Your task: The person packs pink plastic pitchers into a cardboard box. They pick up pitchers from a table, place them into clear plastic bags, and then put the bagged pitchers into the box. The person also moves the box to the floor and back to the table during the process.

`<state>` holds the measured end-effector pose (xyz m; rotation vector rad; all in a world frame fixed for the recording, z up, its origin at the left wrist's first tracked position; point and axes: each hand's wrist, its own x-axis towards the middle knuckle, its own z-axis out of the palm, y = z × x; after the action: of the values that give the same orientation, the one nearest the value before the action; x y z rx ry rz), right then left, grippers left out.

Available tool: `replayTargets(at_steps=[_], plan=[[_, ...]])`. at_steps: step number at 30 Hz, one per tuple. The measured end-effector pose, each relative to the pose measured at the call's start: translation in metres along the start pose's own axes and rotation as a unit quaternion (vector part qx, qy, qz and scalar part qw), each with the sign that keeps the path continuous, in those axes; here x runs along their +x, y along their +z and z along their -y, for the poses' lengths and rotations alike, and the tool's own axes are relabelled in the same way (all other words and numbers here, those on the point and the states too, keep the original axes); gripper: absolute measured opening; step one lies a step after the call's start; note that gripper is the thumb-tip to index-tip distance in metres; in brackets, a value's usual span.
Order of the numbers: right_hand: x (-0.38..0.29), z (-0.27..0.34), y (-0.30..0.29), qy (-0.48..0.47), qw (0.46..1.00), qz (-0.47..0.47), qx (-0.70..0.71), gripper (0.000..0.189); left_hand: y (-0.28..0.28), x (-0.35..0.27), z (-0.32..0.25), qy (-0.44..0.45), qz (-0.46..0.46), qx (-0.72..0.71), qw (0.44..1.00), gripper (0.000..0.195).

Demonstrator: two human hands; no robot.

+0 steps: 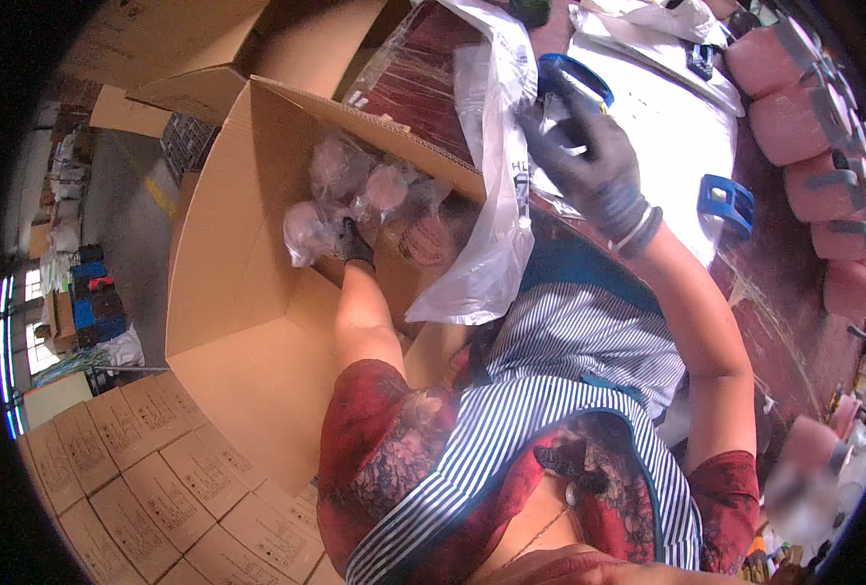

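My left hand (356, 245), in a dark glove, reaches into a large open cardboard box (221, 256). It grips a pink piece in clear plastic wrap (306, 227); some of its fingers are hidden. Several more wrapped pink pieces (385, 186) lie beside it against the box's far wall. My right hand (590, 164), also gloved and blurred by motion, is raised over the table with thumb and fingers apart. Behind its fingertips is a blue ring-shaped object (586, 77). A translucent printed plastic bag (502, 212) hangs over the box's right edge, left of this hand.
White plastic sheets or bags (660, 131) are piled on the dark red table (777, 322). A blue plastic tool (725, 205) rests at their edge. Pink padded pieces with grey parts (791, 124) line the right side. Closed cartons (155, 475) fill the lower left; another open box (177, 44) stands behind.
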<state>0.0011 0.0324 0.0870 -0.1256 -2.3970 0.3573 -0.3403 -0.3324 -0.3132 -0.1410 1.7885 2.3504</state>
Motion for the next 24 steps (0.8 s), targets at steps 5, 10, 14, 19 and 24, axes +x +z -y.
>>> replayTargets(at_steps=[5,10,14,19,24], plan=[[0.015,0.007,0.029,-0.197,0.943,0.229,-0.137,0.045,0.029,-0.015,-0.005,-0.007,-0.046,0.227,0.973,0.055],[-0.022,-0.048,-0.016,-0.086,0.984,0.076,-0.133,0.032,0.017,-0.095,-0.078,0.107,-0.114,0.566,0.81,0.053],[-0.071,-0.106,-0.069,-0.096,0.973,0.074,-0.197,0.044,0.109,-0.217,-0.158,0.402,-0.019,0.501,0.767,0.051],[-0.119,-0.147,-0.101,0.038,0.926,0.221,-0.305,0.089,0.299,-0.327,-0.231,0.466,0.411,0.214,0.754,0.044],[-0.142,-0.163,-0.13,0.184,0.958,0.107,-0.194,0.086,0.447,-0.326,-0.155,0.547,0.522,0.4,0.518,0.056]])
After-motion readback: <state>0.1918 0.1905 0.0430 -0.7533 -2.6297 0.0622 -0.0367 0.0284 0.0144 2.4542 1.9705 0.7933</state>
